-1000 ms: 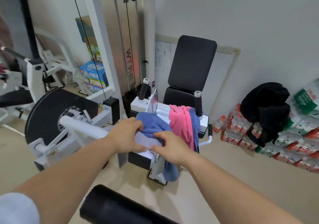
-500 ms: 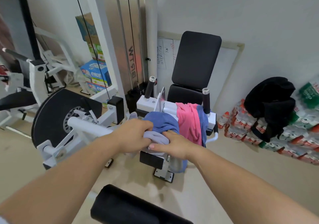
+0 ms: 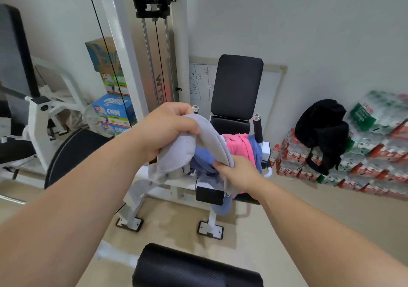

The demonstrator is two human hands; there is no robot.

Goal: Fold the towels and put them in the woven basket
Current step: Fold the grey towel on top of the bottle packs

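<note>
Above the seat of the white gym machine [image 3: 176, 182] I hold a grey towel [image 3: 189, 147] with both hands. My left hand [image 3: 164, 129] is closed around one bunched end and lifts it high, and my right hand [image 3: 237, 173] is lower and pinches the other edge between the thumb and the fingers. The towel hangs between them in a loose curve and it is not folded at all.

As I judge it, the task is only at the beginning. A blue towel [image 3: 204, 159] and a pink towel [image 3: 237, 146] lie crumpled on the machine, just behind the grey one, and a second bluish cloth hangs beside the pink one; I cannot tell if it is a separate towel or part of the same one. No towel is folded, and the woven basket is not in my view, so all the folding and all the putting away remain.

I see no flat table for folding. Under my hands there is only the narrow frame of the machine, and its black backrest [image 3: 237, 85] stands upright behind the towels. The floor [image 3: 287, 220] is pale and looks a little stained. A whiteboard [image 3: 199, 82] leans on the wall, a black bag [image 3: 321, 129] rests on stacked packs of bottled drinks [image 3: 375, 160] at the right, and cardboard boxes [image 3: 112, 110] stand at the left.
</note>
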